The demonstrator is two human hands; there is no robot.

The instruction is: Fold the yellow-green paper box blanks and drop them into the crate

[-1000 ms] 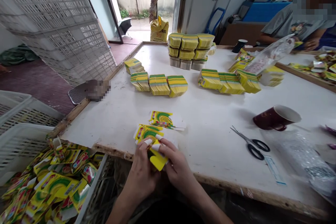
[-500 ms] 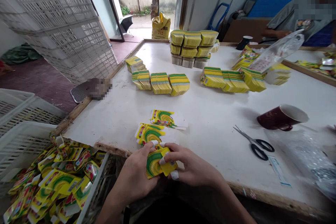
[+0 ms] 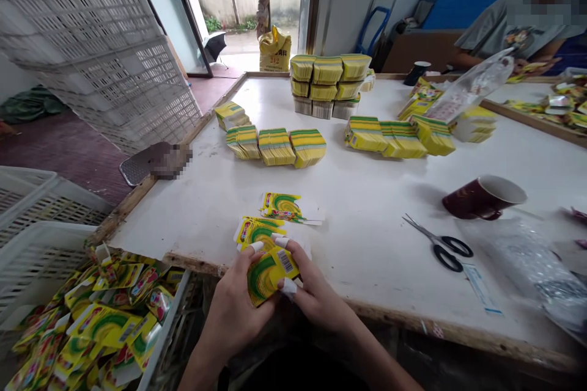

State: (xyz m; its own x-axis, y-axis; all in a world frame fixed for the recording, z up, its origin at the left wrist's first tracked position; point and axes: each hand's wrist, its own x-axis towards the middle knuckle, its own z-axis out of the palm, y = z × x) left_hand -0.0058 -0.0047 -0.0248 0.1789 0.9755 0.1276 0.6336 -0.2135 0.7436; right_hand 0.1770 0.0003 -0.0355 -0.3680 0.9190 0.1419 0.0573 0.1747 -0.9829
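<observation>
Between my hands, just over the table's near edge, is a small yellow and green printed carton [image 3: 265, 278], its barcode panel facing up. My left hand [image 3: 238, 293] is closed around its left side. With white tape on its fingertips, my right hand [image 3: 314, 290] grips the barcode end on the right. Right beyond my fingers lies a pile of flat yellow cartons [image 3: 257, 232], partly hidden by them. Another small pile of flat cartons [image 3: 282, 204] rests a little farther off.
Rows of stacked flat cartons [image 3: 275, 146] and a taller block [image 3: 325, 80] stand farther back. Black-handled scissors [image 3: 438, 244], a dark mug [image 3: 477, 198] and clear plastic bags [image 3: 527, 275] lie right. A white crate [image 3: 160, 330] of cartons stands lower left. Another person [image 3: 499, 36] sits far right.
The carton's barcode end, folded over and partly covered by my right fingers before, now lies flatter with the barcode in plain sight. My right hand has shifted slightly left.
</observation>
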